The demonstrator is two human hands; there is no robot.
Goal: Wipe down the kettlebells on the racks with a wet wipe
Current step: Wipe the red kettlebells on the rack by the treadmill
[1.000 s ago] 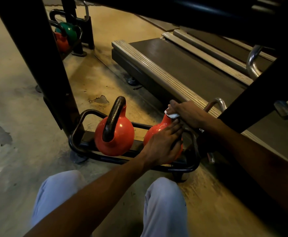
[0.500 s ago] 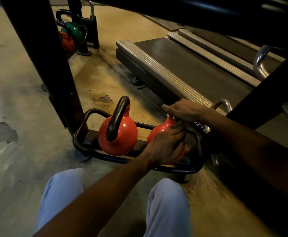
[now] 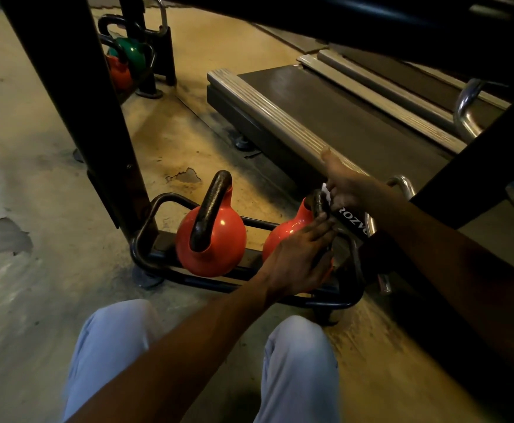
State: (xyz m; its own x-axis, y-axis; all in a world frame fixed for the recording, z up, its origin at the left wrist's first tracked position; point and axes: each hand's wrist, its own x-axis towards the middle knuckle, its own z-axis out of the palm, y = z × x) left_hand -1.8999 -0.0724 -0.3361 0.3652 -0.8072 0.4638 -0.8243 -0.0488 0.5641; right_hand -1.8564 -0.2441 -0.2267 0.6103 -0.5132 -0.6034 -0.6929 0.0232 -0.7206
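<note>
Down low, two orange kettlebells sat side by side on a black tube rack [image 3: 145, 227] on the worn floor [image 3: 35, 178]. Right kettlebell [image 3: 286, 233] was the one being worked; left kettlebell [image 3: 211, 236] stood untouched, dark handle upright, apart from both hands.

Left hand [image 3: 298, 261] lay over the near side of the right kettlebell's body, fingers fairly straight and spread, tips reaching up to the base of its dark handle [image 3: 319, 204]. Pressing on it, not wrapped round it.

Right hand [image 3: 348, 189] was at the top of that handle, from the far side, pinching a white wipe [image 3: 326, 190] against it. Only a small corner of the wipe showed between fingers and handle; the rest was hidden under the hand. One finger stuck out toward the treadmill [image 3: 326, 117]. Grip looked narrow and closed on the wipe, though the view was dim there.

A black rack post [image 3: 75, 102] rose at left, a slanted black bar with white lettering [image 3: 351, 219] ran just behind the right hand. Further back, a green kettlebell [image 3: 132, 54] and another orange one [image 3: 119, 73] sat on a second rack. Light trouser knees [image 3: 298, 361] at the bottom.
</note>
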